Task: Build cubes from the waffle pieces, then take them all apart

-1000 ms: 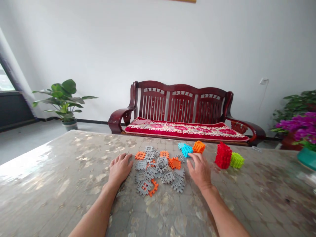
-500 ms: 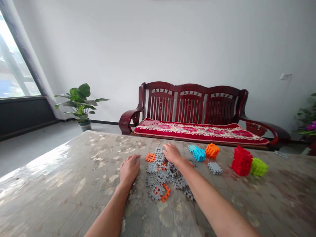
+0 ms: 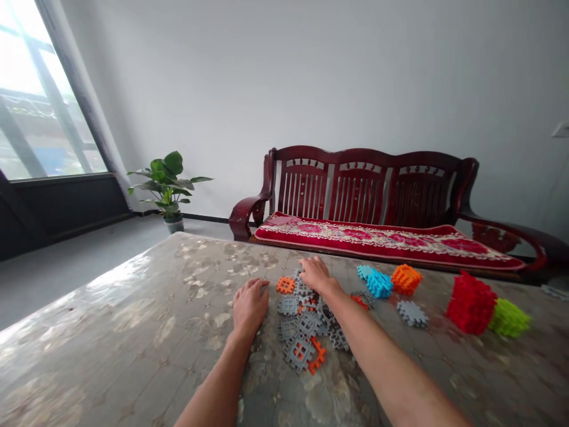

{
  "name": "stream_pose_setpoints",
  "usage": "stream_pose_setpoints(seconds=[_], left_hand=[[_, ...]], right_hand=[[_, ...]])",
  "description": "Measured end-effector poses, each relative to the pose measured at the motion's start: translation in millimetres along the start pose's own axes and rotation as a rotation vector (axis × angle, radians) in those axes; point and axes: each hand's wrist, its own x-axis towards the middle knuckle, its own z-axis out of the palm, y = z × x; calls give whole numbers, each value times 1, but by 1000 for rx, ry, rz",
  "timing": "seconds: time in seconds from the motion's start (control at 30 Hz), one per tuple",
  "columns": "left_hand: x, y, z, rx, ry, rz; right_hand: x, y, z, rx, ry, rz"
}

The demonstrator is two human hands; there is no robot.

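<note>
My left hand (image 3: 250,302) rests palm down on the table, just left of a pile of interlocking plastic tiles. Its fingers are stretched forward, and nothing is in it. My right hand (image 3: 315,276) reaches over the pile's far end with fingers extended and slightly bent, touching or just above the grey tiles (image 3: 304,288) there. Its fingertips and the tiles under the palm are partly hidden. An orange tile (image 3: 285,285) lies between the two hands. Nearer me are more grey notched tiles (image 3: 299,352) and a curved orange piece (image 3: 317,356). My right forearm covers part of the pile.
Right of the pile stand stacks of blue (image 3: 379,284), orange (image 3: 406,279), red (image 3: 471,302) and lime-green tiles (image 3: 510,318). A lone grey tile (image 3: 412,313) lies before them. Beyond the patterned table (image 3: 146,326) are a wooden bench (image 3: 355,184) and a potted plant (image 3: 171,184).
The camera has turned left, so everything sits further right in view. My right hand has shifted slightly left over the far tiles; my left hand stays beside the pile.
</note>
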Motion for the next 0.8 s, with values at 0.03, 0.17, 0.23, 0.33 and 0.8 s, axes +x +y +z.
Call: stream_pose_setpoints(seconds=[0.03, 0.17, 0.23, 0.33, 0.8], left_hand=[[0, 0, 0, 3, 3, 4], [-1, 1, -2, 14, 1, 15], [-2, 2, -3, 15, -4, 16], [-2, 3, -4, 18, -9, 14], [0, 0, -3, 16, -24, 25]], right_hand=[[-1, 0, 0, 0, 3, 4], [-3, -4, -2, 0, -18, 38], [-3, -6, -4, -3, -41, 48], [-3, -8, -7, -3, -39, 57], [-45, 34, -38, 351, 284, 82]])
